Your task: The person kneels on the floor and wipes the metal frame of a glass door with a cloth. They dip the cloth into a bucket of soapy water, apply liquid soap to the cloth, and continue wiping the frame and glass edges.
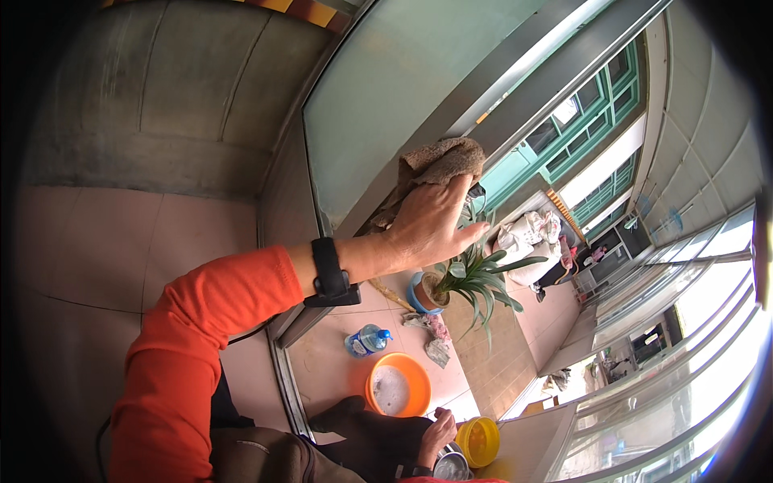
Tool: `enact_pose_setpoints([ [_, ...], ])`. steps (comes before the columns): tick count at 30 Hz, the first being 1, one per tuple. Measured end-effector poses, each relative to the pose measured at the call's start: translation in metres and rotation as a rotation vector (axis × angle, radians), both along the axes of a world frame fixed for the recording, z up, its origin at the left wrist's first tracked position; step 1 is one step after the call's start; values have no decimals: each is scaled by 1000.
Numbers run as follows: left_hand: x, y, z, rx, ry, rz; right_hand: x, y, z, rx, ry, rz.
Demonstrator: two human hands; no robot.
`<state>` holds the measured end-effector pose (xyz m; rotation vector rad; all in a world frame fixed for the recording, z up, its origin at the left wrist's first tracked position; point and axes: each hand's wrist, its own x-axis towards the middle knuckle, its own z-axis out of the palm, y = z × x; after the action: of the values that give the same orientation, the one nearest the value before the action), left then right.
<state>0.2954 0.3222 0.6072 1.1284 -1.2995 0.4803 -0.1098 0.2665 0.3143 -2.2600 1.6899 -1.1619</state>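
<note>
My left hand (432,220), in an orange sleeve with a black band at the wrist, presses a brown terry cloth (444,162) against the metal frame (423,130) of a glazed door. The cloth hides most of my fingers, while the thumb sticks out to the right. Beside the cloth is a door glass pane (386,102). Low in the view, my right hand (439,431) is by my dark-trousered leg (380,438), its fingers curled with nothing visible in them. Near it are a yellow bucket (480,442) and a metal pot (452,463).
On the tiled floor stand an orange basin (416,383) of foamy water and a clear blue-capped bottle (368,341). Crumpled rags (438,347) lie near a potted plant (438,290). A metal door track (287,380) crosses the floor. White sacks (528,241) sit farther off.
</note>
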Motion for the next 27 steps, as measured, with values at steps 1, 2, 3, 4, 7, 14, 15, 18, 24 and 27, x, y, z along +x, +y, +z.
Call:
enact_pose_setpoints([
  [1,1,-3,10,13,7,5,1,0,0,0,11,-2],
  [2,2,-7,22,36,23,-5,1,0,0,12,2,3],
  [3,3,-13,37,-6,24,4,1,0,0,20,-5,0],
  [4,5,-21,55,-41,28,-4,1,0,-1,27,-14,-5],
  [7,6,-32,69,-170,-11,23,1,0,-2,3,-58,28],
  [14,-4,-4,-20,-87,-27,108,-3,-4,-6,19,-19,14],
  [15,-5,-4,-21,-139,-37,111,-3,-5,-7,20,-20,13],
  [18,-6,-11,5,-20,16,67,-2,-6,-8,10,-20,20],
  [24,-3,-32,60,-265,7,88,-6,-3,-5,1,4,0],
  [27,-10,-18,10,-156,-32,132,-7,-2,-4,48,-20,-21],
])
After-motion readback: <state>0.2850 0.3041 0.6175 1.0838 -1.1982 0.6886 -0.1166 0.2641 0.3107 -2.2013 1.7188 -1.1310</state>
